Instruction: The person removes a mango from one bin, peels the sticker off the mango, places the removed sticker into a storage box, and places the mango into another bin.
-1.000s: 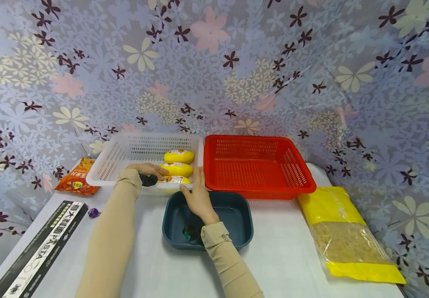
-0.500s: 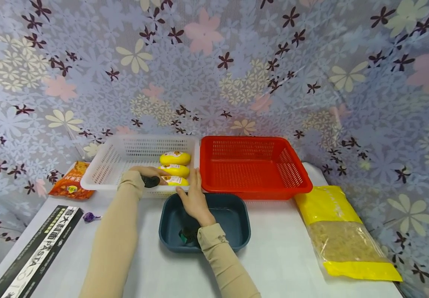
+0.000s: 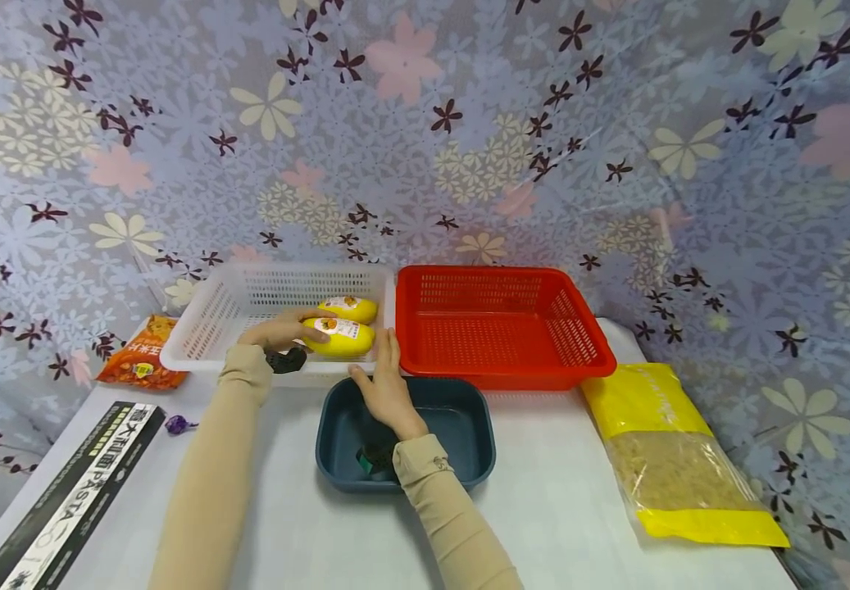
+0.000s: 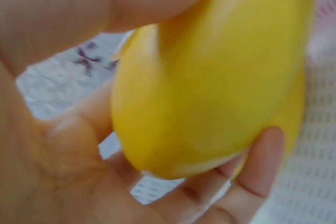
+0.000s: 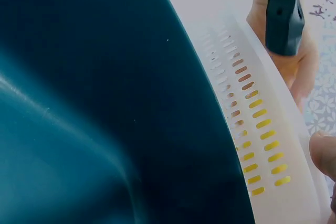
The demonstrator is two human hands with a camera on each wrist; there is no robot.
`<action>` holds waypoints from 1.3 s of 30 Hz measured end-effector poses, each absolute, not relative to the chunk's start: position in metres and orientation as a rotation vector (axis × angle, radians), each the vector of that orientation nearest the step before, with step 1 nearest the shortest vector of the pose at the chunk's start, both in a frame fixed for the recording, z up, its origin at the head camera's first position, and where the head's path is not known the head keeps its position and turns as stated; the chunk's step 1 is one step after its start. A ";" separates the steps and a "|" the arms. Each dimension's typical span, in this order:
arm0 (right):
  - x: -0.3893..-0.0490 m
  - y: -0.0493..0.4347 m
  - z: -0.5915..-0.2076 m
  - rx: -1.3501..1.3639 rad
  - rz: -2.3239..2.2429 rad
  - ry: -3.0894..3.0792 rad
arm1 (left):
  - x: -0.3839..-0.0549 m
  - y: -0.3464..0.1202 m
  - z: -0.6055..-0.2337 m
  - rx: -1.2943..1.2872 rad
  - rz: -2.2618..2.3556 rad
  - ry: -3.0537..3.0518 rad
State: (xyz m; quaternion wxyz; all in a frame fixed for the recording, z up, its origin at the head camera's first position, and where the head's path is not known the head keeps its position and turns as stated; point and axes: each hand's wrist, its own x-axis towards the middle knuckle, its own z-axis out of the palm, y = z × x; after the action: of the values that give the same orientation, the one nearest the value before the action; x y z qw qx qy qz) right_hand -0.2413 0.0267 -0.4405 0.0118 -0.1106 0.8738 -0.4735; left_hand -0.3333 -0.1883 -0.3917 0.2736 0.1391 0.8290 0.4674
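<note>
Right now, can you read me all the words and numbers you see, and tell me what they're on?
"大利面 PASTA": on the long black-and-white box; the character before it is blurred, and its smaller print is too small.
Orange bag: lettering too blurred.
Large yellow bag: lettering too blurred.
Held yellow packet and yellow packet behind it: labels too small.
No numbers I can read.
</note>
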 end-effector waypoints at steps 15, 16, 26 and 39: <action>-0.245 0.030 -0.440 -0.374 -1.466 2.676 | -0.275 -0.188 -0.387 0.466 1.622 2.543; -0.245 0.031 -0.440 -0.382 -1.469 2.669 | -0.270 -0.187 -0.386 0.474 1.636 2.555; -0.246 0.048 -0.432 -0.545 -1.498 2.573 | -0.198 -0.174 -0.395 0.646 1.786 2.484; -0.212 0.113 -0.404 -0.584 -1.585 2.415 | -0.159 -0.137 -0.415 0.798 1.774 2.378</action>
State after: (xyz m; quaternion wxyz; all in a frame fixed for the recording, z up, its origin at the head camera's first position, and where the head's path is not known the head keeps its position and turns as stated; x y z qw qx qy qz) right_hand -0.2122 0.1131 -0.4040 0.0972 -0.1972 0.8156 -0.5352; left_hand -0.1590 -0.1375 -0.4153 0.0346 0.2594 0.7736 0.5770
